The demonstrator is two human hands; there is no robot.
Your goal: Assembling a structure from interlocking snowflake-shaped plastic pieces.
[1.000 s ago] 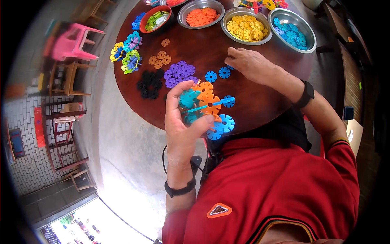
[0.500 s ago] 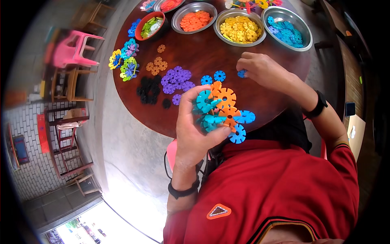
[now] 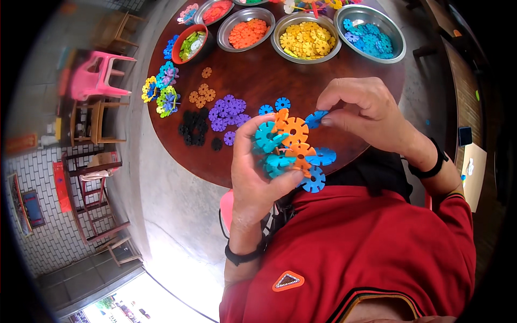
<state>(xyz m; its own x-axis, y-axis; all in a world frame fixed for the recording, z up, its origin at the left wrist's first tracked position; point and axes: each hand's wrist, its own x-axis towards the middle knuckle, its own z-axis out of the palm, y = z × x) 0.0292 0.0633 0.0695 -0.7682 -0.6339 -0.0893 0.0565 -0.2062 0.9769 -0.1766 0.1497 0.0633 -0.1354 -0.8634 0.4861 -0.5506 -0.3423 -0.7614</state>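
Note:
My left hand (image 3: pixel 251 180) is closed round a cluster of interlocking notched discs (image 3: pixel 295 131) in teal, orange and blue, held above the near part of the table. Its palm and fingers hide part of the cluster's left side. Between thumb and forefinger, my right hand (image 3: pixel 369 110) pinches a blue notched disc (image 3: pixel 314 119). That disc is close to the upper orange disc of the cluster; I cannot tell whether they touch. Just beyond the cluster, a loose blue disc (image 3: pixel 283 103) lies on the table, with another beside it.
The round brown table (image 3: pixel 269 75) bears piles of purple discs (image 3: pixel 228 110), black discs (image 3: pixel 193 128) and brown discs (image 3: pixel 201 97). Metal bowls of orange, yellow (image 3: pixel 307 39) and blue discs (image 3: pixel 370 40) line the far side. Finished disc flowers (image 3: pixel 168 99) stand at the left edge.
My right hand has lifted the blue disc from the table and brought it toward me, beside the cluster. My left hand keeps its hold on the cluster. The view has shifted slightly.

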